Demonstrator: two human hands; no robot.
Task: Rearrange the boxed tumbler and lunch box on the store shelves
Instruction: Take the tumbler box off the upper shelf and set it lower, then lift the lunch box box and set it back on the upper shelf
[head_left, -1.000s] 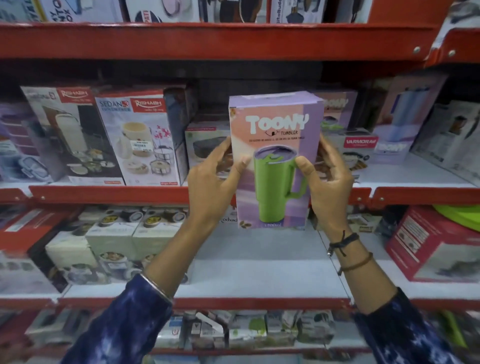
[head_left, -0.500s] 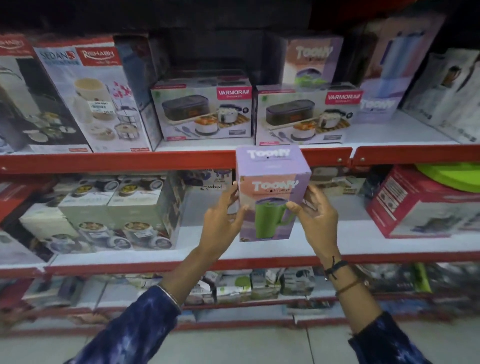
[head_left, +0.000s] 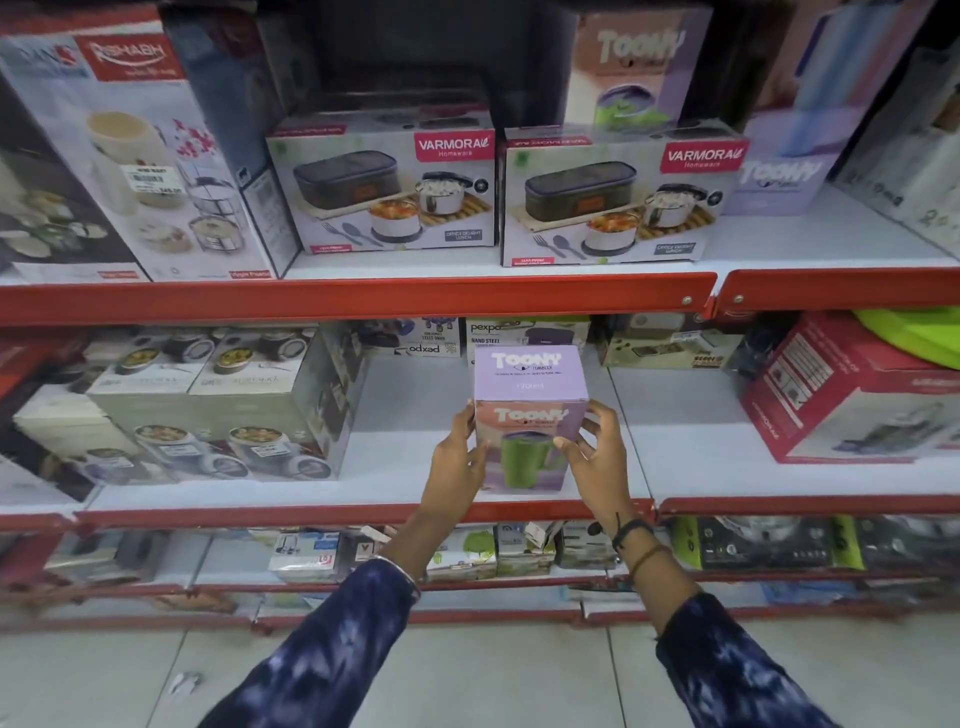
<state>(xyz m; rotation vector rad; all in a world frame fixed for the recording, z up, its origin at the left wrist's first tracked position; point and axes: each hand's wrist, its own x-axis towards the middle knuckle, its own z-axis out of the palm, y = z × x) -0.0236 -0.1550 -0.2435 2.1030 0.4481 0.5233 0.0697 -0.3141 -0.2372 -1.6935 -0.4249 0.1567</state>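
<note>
A lilac Toony tumbler box with a green mug pictured on its front stands upright on the white middle shelf. My left hand presses its left side and my right hand grips its right side. On the shelf above, two Varmora lunch box cartons sit side by side, one on the left and one on the right. Behind the right carton stands another Toony tumbler box.
Grey-green lunch set boxes fill the middle shelf's left part. A red box lies tilted at its right. A tall Rishabh carton stands upper left. Red shelf edges run across. Small boxes line the lowest shelf above the tiled floor.
Both hands have carried the tumbler box down from the upper shelf's height to the middle shelf, where it now rests. My view has tilted downward.
</note>
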